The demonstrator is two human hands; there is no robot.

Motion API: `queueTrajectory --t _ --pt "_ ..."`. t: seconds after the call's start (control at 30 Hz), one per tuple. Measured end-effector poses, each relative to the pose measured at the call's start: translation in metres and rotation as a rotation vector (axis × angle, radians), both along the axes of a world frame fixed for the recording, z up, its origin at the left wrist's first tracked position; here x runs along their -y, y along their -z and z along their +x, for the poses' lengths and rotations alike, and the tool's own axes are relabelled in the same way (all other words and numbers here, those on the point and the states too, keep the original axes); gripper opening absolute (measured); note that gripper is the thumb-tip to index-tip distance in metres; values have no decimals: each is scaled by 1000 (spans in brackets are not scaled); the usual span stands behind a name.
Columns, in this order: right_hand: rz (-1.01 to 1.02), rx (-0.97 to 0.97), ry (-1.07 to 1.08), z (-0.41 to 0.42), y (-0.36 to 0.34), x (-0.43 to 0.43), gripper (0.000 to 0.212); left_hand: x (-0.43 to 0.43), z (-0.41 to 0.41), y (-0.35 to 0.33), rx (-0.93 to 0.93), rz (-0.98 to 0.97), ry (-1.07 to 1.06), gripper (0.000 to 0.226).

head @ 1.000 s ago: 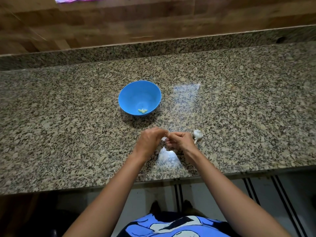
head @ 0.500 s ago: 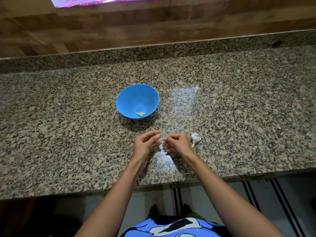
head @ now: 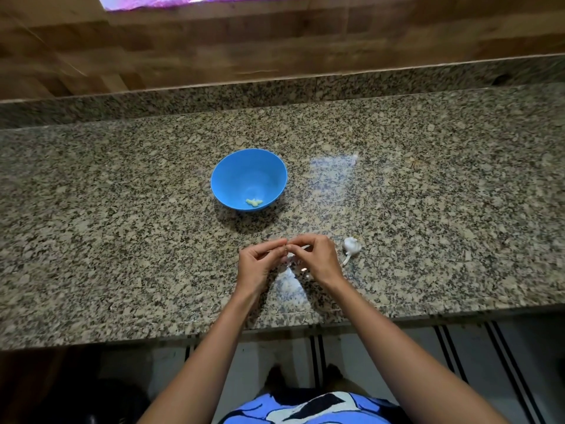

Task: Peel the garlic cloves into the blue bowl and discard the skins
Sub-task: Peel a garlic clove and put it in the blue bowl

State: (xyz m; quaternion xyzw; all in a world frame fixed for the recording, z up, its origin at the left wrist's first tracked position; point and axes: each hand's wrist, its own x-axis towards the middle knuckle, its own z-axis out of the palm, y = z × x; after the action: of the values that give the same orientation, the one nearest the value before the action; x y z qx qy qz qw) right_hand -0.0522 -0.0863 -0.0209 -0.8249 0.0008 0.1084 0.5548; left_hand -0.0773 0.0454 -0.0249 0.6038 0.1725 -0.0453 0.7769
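Two grips, left hand (head: 256, 266) and right hand (head: 319, 260), pinch one garlic clove (head: 302, 247); blue bowl (head: 235, 175) holds peeled cloves (head: 253, 202).

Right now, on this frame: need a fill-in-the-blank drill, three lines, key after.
1. The peeled cloves lie inside the ____ bowl.
2. The bulb sits on the counter, to the ____ of the right hand.
3. The left hand and right hand pinch a small garlic piece between them; ____ of them touches the bulb.
Missing words: blue; right; neither.
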Motion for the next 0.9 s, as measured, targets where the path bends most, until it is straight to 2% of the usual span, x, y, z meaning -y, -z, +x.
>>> queueTrajectory --t 0.27,0.5,0.9 --pt "-165 129 -131 2 1 -1 20 -1 -1 9 38 120 -56 20" --pt "-133 94 -133 7 4 -2 19 -1 -3 9 94 246 -76 18" --pt "106 -8 -25 7 9 -1 5 -7 6 4 86 235 -2 16"
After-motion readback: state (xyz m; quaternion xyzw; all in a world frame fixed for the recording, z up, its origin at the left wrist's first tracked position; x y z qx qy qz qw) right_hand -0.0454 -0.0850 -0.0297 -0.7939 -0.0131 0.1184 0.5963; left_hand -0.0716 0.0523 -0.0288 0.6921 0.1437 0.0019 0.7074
